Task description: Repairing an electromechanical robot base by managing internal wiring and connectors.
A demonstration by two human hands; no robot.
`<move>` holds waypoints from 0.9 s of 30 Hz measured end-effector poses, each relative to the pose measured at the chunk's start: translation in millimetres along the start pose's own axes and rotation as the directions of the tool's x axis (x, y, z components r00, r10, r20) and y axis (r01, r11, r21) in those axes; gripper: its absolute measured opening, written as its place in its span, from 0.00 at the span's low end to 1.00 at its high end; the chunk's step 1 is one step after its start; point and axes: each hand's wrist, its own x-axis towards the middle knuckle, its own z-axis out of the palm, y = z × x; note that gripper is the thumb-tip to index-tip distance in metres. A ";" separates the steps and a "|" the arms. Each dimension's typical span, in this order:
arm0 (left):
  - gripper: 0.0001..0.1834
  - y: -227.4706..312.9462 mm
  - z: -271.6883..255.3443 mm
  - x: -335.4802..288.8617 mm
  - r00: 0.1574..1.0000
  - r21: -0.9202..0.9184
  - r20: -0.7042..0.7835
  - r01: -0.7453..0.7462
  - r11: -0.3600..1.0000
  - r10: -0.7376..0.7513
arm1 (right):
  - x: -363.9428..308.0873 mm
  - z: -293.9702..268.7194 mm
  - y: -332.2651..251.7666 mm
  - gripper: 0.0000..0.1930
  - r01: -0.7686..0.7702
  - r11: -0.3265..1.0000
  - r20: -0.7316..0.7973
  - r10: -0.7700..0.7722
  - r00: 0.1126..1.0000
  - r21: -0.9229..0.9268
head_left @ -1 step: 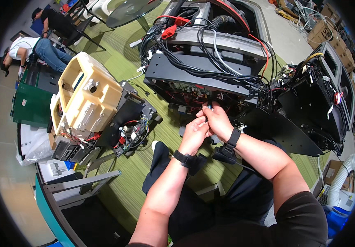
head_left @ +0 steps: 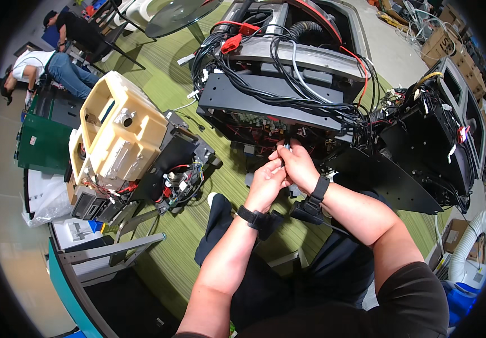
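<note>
My right hand (head_left: 298, 166) is closed around a slim dark tool with a shiny part (head_left: 287, 145), which points into the open front of a black metal housing (head_left: 271, 104). Its exact kind is hard to see. Close against it, my left hand (head_left: 266, 179) has its fingers pinched together near the tool's lower end; whatever they grip is hidden. Inside the housing, green circuit boards (head_left: 251, 119) and red and black wires show just beyond my fingertips. Both wrists wear black straps with small boxes.
Thick black cables (head_left: 288, 93) drape over the housing, in front of a large grey machine shell. A black panel (head_left: 381, 177) leans at right. To the left stand a cream plastic tank (head_left: 122, 129) and a wired assembly (head_left: 178, 183). Two people are at the far left.
</note>
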 end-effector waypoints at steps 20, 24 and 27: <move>0.13 -5.5 -1.0 6.9 1.000 -0.022 0.004 0.000 1.000 0.001 | 3.4 -2.1 1.7 0.10 0.008 1.000 -0.042 -0.008 0.999 -0.013; 0.13 -8.0 -2.4 8.0 1.000 -0.030 0.008 -0.003 1.000 0.003 | 1.2 -0.3 -0.2 0.10 0.022 0.999 -0.056 -0.023 0.998 -0.023; 0.13 -9.2 -3.0 9.2 1.000 -0.025 0.003 -0.005 1.000 0.005 | 1.7 -0.7 0.3 0.10 0.013 1.000 -0.051 -0.014 0.999 -0.018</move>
